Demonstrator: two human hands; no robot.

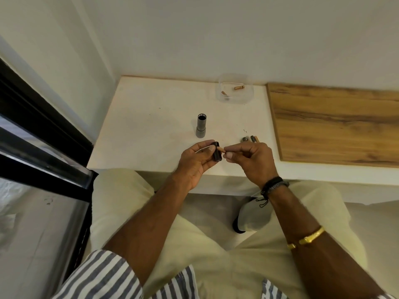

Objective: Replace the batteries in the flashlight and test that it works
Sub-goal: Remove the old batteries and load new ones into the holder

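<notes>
Left hand: the left hand (195, 162) gripped a black battery holder (217, 152) between thumb and fingers, above the near edge of the white table (138, 126).
Right hand: the right hand (251, 160) pinched a copper-coloured battery (221, 150) at its fingertips, the battery's far end meeting the holder's side.
Flashlight body: the grey flashlight tube (201, 125) stood upright on the table with its open end up, beyond the hands and apart from them.
Loose parts: a small round cap (245, 139) and loose batteries (254, 139) lay on the table just behind the right hand; their number was hard to tell.
Container: a clear plastic container (235, 88) sat at the table's far edge by the wall, with one copper-coloured cell (239, 87) inside.
Surface to the right: a wood-grain board (336, 124) adjoined the white table.
</notes>
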